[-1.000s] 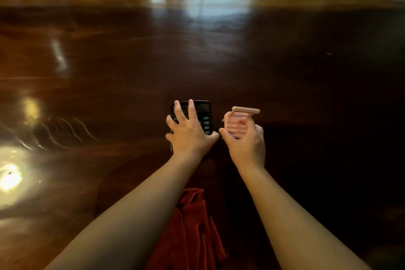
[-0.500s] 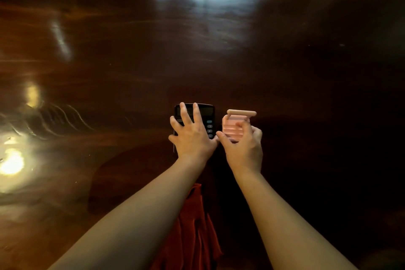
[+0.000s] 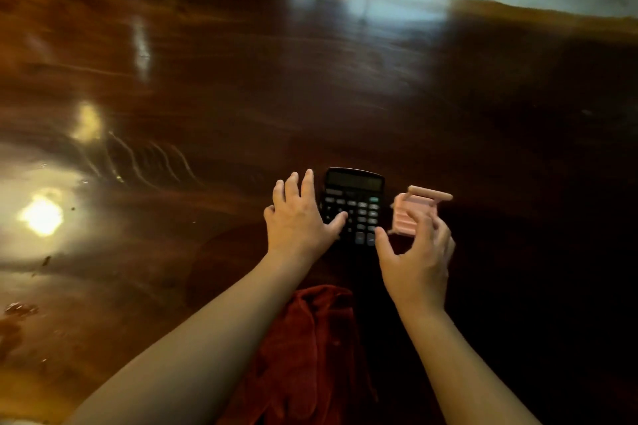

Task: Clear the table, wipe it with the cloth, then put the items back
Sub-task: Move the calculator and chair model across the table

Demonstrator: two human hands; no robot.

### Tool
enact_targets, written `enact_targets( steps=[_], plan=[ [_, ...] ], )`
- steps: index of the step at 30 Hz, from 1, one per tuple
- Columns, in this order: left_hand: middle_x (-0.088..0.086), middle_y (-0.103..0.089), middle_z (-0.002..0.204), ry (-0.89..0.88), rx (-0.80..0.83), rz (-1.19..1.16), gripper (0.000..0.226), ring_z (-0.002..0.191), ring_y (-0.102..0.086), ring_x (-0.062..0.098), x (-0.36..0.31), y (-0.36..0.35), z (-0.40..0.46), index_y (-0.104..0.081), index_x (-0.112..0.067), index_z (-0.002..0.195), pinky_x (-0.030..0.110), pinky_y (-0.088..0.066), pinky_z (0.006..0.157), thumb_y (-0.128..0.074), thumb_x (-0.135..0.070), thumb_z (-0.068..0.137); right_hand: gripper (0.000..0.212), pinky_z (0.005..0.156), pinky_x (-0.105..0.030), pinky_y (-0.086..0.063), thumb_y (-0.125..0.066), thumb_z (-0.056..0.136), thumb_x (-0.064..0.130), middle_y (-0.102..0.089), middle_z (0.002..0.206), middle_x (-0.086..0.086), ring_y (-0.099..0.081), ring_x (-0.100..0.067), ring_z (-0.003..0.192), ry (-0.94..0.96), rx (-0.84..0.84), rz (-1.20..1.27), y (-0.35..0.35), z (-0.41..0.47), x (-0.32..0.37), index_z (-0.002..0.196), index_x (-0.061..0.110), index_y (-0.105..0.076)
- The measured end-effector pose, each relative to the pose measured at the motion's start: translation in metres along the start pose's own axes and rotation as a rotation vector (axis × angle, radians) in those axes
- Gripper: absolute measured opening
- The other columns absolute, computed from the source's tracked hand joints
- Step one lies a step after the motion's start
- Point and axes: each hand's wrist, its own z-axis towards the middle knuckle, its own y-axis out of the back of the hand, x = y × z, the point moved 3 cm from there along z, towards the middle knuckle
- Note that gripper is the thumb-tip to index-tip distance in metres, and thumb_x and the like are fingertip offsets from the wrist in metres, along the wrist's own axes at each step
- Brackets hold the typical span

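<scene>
Calculator (image 3: 354,205) and pink stand (image 3: 416,209) seem just replaced; left hand (image 3: 297,221) and right hand (image 3: 416,260) open, empty; next, withdraw.

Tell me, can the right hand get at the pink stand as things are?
Probably yes. The right hand is open just short of the pink stand, with nothing between them; the calculator lies off to its left.

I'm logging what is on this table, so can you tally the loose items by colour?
Black: 1, the calculator
Pink: 1, the small slatted stand
Red: 1, the cloth
Total: 3 on the wooden table
</scene>
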Motion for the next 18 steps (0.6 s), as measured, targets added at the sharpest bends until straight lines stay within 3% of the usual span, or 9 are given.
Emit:
enact_targets(
  steps=[6,10,13,18],
  plan=[
    [0.009,-0.043,0.155,0.173,-0.12,0.048,0.099,0.146,-0.031,0.034,0.114,0.058,-0.028,-0.032,-0.02,0.154,0.057,-0.044,0.102,-0.056,-0.076,0.077,0.054,0.092,-0.04,-0.052,-0.076,0.086,0.039,-0.054,0.135,-0.002,-0.049,-0.023,0.127,0.19,0.184,0.055,-0.03,-0.033,0.063,0.133,0.023,-0.055],
    [0.011,-0.045,0.153,0.355,-0.196,0.061,0.096,0.145,-0.033,0.036,0.204,0.093,-0.055,-0.035,-0.018,0.153,0.057,-0.044,0.101,-0.058,-0.074,0.078,0.05,0.085,-0.032,-0.051,-0.074,0.089,0.04,-0.055,0.134,0.001,-0.055,-0.018,0.118,0.287,0.338,0.04,-0.061,-0.054,0.111,0.134,0.025,-0.059],
    [0.013,-0.045,0.153,0.506,-0.26,0.075,0.095,0.145,-0.033,0.038,0.266,0.12,-0.08,-0.036,-0.017,0.152,0.057,-0.041,0.106,-0.06,-0.074,0.079,0.051,0.082,-0.034,-0.055,-0.072,0.09,0.043,-0.054,0.135,0.003,-0.062,-0.018,0.107,0.354,0.44,-0.005,-0.086,-0.072,0.146,0.136,0.029,-0.057],
    [0.019,-0.039,0.155,0.744,-0.42,0.095,0.1,0.147,-0.026,0.043,0.358,0.157,-0.124,-0.032,-0.016,0.151,0.06,-0.031,0.113,-0.068,-0.069,0.074,0.056,0.082,-0.03,-0.054,-0.071,0.09,0.045,-0.052,0.14,0.005,-0.057,-0.014,0.116,0.453,0.567,-0.085,-0.128,-0.104,0.198,0.141,0.031,-0.051]
  ],
)
